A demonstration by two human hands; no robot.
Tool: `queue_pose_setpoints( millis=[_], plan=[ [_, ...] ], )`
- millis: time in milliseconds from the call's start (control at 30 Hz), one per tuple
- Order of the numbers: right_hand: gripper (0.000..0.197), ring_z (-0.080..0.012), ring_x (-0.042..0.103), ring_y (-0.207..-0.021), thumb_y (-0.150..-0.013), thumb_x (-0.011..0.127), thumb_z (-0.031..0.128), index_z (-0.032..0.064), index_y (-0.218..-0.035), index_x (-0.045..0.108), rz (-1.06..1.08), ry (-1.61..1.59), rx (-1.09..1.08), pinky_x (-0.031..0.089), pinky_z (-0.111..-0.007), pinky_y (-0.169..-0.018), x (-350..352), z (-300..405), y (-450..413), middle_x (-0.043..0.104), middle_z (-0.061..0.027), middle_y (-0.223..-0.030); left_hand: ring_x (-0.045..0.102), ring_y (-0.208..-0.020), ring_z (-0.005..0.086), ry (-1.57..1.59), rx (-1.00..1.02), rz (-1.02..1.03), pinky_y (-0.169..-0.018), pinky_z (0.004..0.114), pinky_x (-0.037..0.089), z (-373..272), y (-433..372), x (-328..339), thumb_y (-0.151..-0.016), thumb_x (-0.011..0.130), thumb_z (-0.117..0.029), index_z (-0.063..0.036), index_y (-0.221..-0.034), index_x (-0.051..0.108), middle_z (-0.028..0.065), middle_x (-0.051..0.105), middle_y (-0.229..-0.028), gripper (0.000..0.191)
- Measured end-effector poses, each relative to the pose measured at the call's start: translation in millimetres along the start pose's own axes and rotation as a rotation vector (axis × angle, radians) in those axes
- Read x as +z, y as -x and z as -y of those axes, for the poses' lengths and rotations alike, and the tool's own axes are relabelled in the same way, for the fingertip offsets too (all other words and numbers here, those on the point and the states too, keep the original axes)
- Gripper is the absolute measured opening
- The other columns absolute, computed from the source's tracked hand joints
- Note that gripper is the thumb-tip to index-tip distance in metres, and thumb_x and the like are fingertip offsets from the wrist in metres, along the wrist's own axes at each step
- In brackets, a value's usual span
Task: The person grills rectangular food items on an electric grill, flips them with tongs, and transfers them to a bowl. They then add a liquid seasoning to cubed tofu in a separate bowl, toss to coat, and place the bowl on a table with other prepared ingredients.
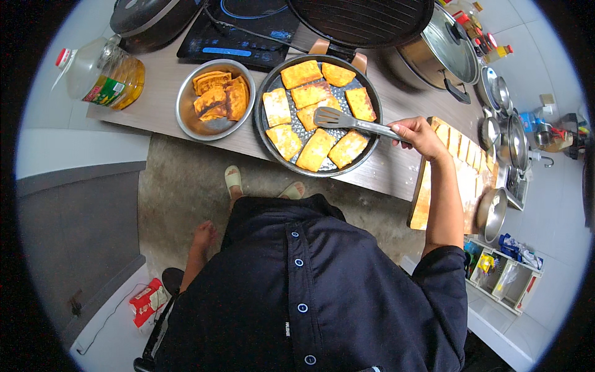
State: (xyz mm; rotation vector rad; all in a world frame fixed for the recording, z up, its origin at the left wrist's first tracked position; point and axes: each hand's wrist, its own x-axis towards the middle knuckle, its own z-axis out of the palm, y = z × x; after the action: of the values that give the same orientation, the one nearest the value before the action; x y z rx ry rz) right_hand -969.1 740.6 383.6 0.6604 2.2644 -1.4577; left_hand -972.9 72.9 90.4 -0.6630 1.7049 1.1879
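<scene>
My right hand (413, 135) grips the handle of a grey slotted turner (339, 119) over the pan's right rim. The turner's head overlies one orange flat cake (309, 116) near the middle of the round black electric pan (260, 139). Around it lie several more orange cakes (316, 149), some browned, one (310, 95) partly overlapping the cake under the turner. Left of the pan, a steel bowl (183, 123) holds several browned cakes (237, 95). My left hand (204, 234) hangs low beside my body, away from the counter; its fingers are blurred.
The pan's ridged lid (362, 21) stands raised behind it. An induction cooktop (241, 42) and an oil jug (111, 79) are to the left. At right are a lidded steel pot (437, 51), a floured wooden board (427, 200) with pale strips (458, 142), and a steel bowl (492, 214).
</scene>
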Motion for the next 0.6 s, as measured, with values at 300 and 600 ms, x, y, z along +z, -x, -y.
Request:
queue_pose_setpoints(
  millis=[300,600],
  plan=[
    [0.026,-0.0073,0.052,-0.059,-0.084,0.061,0.022,-0.0028,-0.093,0.066,-0.323,0.132,-0.110,0.042,-0.022,-0.054,19.2,19.1,53.1,0.062,-0.0032,-0.066,0.052,-0.071,0.0155,0.171,0.010,-0.050,-0.068,0.030,0.045,-47.1,13.0,32.6,-0.091,0.047,-0.016,-0.0069,-0.105,0.051,0.0032,0.055,-0.084,0.017],
    [0.018,-0.0252,0.058,-0.059,-0.073,0.068,0.021,0.0069,-0.085,0.067,-0.769,1.124,-0.243,0.047,-0.034,-0.056,71.7,101.3,113.5,0.061,-0.0093,-0.065,0.046,-0.055,0.0143,0.173,0.204,0.147,-0.051,0.030,0.042,-57.5,-67.6,-42.8,-0.089,0.047,-0.012,-0.0069,-0.099,0.050,0.0023,0.051,-0.070,0.011]
  ],
)
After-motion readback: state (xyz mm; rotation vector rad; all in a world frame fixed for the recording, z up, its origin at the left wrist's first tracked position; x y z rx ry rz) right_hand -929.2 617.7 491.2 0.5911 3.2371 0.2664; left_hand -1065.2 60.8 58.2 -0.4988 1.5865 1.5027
